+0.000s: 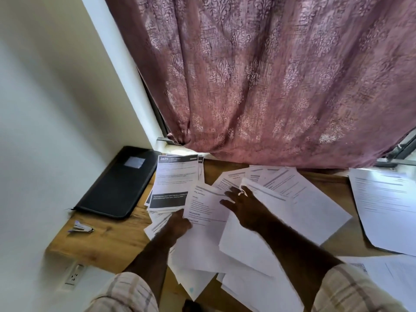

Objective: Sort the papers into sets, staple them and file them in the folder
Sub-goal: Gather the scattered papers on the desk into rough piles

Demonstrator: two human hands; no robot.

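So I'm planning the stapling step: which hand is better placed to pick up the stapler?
Left, probably. The stapler lies on the left hand's side; the right hand rests farther away on spread papers.

On the table [108, 242] before me, loose papers [265, 239] lie spread and overlapping at the centre, under both my hands. The folder [117, 183] lies flat at ten o'clock from them, against the wall. The stapler [80, 228] sits at nine o'clock, just in front of the folder. A separate sheet [387, 208] lies at three o'clock. The curtain [270, 82] hangs behind, at twelve.
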